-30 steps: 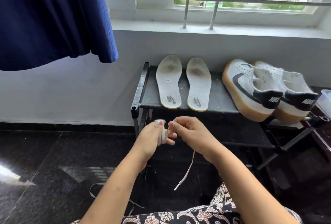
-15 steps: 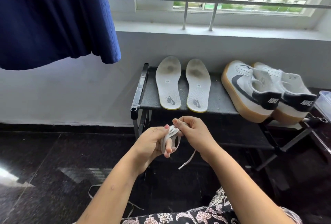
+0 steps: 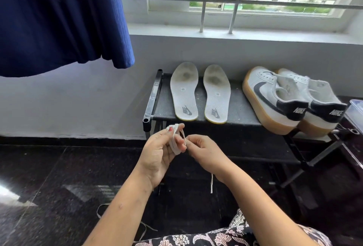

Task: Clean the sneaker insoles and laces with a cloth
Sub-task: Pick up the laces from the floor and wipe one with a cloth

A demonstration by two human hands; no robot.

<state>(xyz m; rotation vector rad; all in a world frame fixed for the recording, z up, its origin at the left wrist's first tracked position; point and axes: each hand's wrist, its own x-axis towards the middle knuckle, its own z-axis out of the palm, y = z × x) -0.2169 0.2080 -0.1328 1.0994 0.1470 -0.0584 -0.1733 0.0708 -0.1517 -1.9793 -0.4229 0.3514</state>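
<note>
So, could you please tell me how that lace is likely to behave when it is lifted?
Probably floppy: the lace wraps round the left hand's fingers, and its tail hangs straight down below the right hand. Likely very light, being a thin flat strip. It might unwind if released.

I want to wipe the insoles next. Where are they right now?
In the head view, the two insoles lie side by side on the top shelf of the black rack, below the window sill, just left of the sneakers.
</note>
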